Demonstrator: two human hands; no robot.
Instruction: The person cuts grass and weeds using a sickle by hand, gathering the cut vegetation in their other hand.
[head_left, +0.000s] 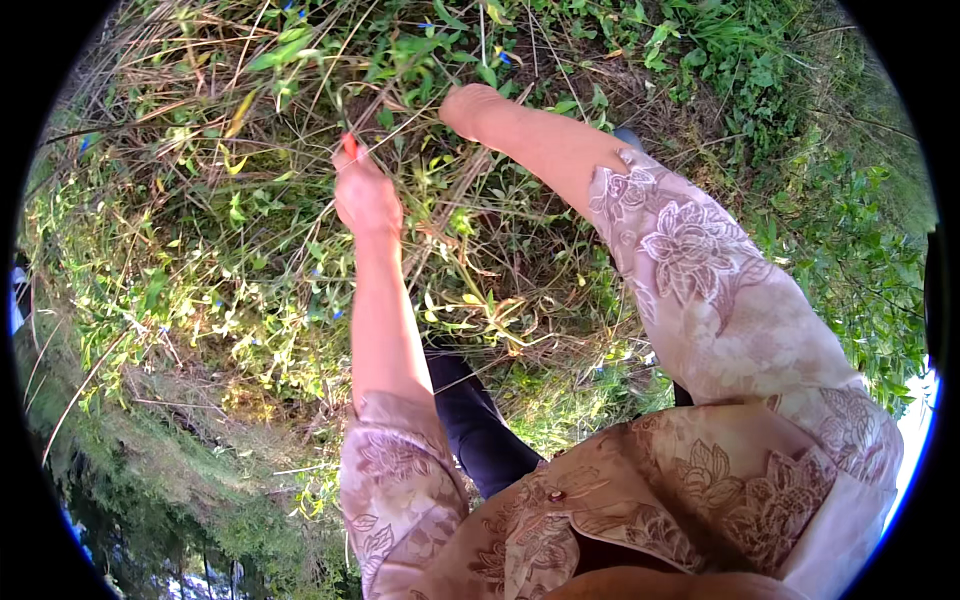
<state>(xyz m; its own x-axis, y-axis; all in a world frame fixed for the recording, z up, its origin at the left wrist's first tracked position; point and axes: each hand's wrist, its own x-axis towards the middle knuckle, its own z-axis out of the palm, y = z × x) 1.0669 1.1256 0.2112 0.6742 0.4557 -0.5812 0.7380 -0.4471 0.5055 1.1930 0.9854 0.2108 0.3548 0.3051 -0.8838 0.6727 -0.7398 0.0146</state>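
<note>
My left hand (367, 196) is closed in a fist over the weeds, left of centre. A small red-orange object (350, 145), too blurred to name, sticks out at its thumb side. Thin dry stalks (390, 135) cross just beyond that fist. Farther right, my right hand (466, 109) reaches down into green leafy plants (420, 60). Its fingers are turned away and hidden, so its grip does not show. Between my forearms lie tangled stems (480, 292) with some yellowed leaves.
Dry grass (187, 45) lies matted at the upper left, with small blue flowers (504, 58) scattered about. Dense leafy growth (840, 247) stands on the right. My dark trouser leg (476, 420) is below. Trees (172, 517) show at the lower left.
</note>
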